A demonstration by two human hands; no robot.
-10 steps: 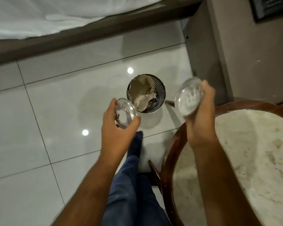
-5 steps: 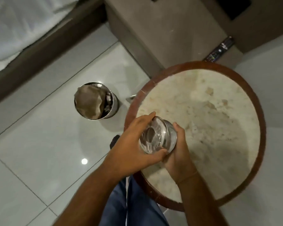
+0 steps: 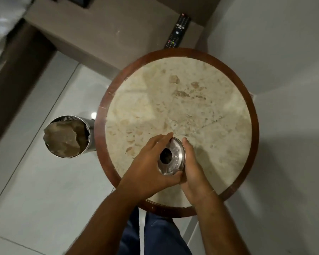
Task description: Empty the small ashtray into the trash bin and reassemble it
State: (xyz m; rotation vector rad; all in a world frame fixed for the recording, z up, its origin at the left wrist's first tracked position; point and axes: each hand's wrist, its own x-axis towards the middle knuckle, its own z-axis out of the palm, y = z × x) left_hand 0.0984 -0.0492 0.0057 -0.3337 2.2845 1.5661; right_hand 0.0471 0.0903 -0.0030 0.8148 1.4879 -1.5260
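Observation:
The small steel ashtray (image 3: 172, 159) is over the near part of the round marble table (image 3: 182, 111), its shiny lid with a dark round hole facing up on the base. My left hand (image 3: 147, 168) wraps the lid's left rim with fingers and thumb. My right hand (image 3: 193, 172) cups the ashtray's right side and hides the base. The steel mesh trash bin (image 3: 70, 137), lined with crumpled brown paper, stands on the floor just left of the table.
A black remote control (image 3: 177, 31) lies on a grey cabinet beyond the table. A bed with white sheets and a dark frame (image 3: 11, 57) runs along the far left. White glossy floor tiles surround the bin. My blue trouser leg (image 3: 155, 234) is below the table edge.
A second ago the lid and base were apart near the bin, one in each hand. Both hands have since come together over the table, and the lid now sits on the base.

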